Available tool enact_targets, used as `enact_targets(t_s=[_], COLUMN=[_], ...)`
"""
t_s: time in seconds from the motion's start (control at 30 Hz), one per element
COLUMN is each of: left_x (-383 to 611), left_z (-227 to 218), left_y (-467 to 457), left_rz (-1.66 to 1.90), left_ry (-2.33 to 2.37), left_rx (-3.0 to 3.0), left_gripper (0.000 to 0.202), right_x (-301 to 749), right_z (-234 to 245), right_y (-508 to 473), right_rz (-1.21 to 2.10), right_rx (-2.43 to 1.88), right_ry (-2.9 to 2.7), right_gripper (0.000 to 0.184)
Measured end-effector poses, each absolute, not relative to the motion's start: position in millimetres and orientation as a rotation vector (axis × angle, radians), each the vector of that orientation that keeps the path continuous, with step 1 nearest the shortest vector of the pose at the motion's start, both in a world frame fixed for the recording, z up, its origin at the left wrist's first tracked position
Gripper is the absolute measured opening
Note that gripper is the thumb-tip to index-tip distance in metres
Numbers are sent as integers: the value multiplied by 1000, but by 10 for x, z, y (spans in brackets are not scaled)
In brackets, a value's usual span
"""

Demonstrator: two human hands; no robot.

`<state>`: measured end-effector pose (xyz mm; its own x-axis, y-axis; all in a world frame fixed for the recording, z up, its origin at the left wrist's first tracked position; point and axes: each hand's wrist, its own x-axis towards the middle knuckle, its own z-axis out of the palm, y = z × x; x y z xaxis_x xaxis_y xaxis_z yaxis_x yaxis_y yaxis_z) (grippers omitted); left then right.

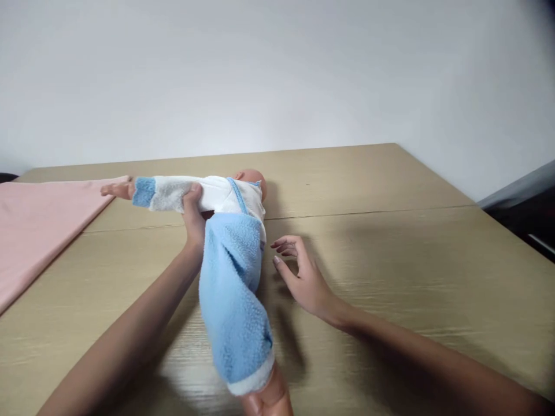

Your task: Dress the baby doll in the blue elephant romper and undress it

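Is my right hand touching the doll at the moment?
Apart. In the head view, a narrow strip of bare table shows between your right hand and the doll.

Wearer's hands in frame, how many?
2. The left hand holds the doll, partly hidden behind it; the right hand is open over the table, with a gap to the doll.

One left hand [195,218] and one right hand [306,281] make two bare hands. There is one baby doll [232,260], with one doll arm [170,192], one blue cuff [143,192] and one blue shoulder strap [237,195] visible, plus one pink cloth [39,225].
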<state>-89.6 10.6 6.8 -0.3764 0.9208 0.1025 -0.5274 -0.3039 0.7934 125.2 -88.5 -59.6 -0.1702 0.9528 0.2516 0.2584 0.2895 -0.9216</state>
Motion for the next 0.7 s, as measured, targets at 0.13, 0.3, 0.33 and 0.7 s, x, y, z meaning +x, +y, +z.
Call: enact_targets(t_s=[0.13,0.3,0.33,0.7], left_x=[-1093,-1459,-1532,-1797], left_z=[43,-106,-151,-314], left_y=[37,54,64,-31], left_rz=[1909,1906,1897,1754], left_ry=[850,929,934,1115], left_rx=[638,719,726,694], left_gripper=[36,38,38,41], right_x=[1150,987,952,637], right_z=[-544,-406,-380,-258], right_y=[-905,-946,-945,-706], right_rz=[890,737,718,649], right_rx=[-1090,-999,-997,-968], right_ry=[-1708,-1782,-1791,-1798], right_gripper=[26,32,33,10])
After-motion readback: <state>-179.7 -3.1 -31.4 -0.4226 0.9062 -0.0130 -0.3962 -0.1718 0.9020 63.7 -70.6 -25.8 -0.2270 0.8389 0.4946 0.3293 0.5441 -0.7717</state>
